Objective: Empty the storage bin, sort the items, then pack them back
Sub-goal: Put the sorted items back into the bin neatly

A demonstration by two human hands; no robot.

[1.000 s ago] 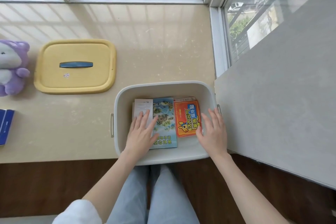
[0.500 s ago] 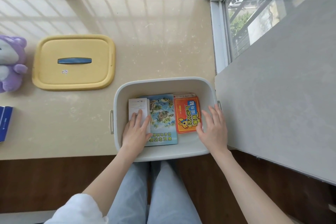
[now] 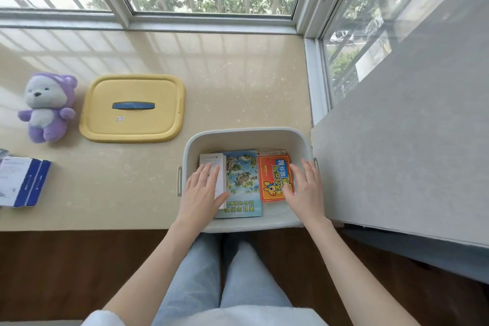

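Left hand (image 3: 202, 189) shifted leftward; lid (image 3: 132, 108), plush (image 3: 47, 107) nearby

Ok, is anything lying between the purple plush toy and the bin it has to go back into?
Yes. The yellow lid lies flat on the counter, between the purple plush toy and the bin. Nothing else visible sits on that stretch.

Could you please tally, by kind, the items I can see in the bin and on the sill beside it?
Flat printed items in the pale grey plastic bin: 3 (white paper leaflet, blue map booklet, orange packet)
Purple plush bear: 1
Yellow plastic lid: 1
Blue-and-white cardboard box: 1
Total: 6
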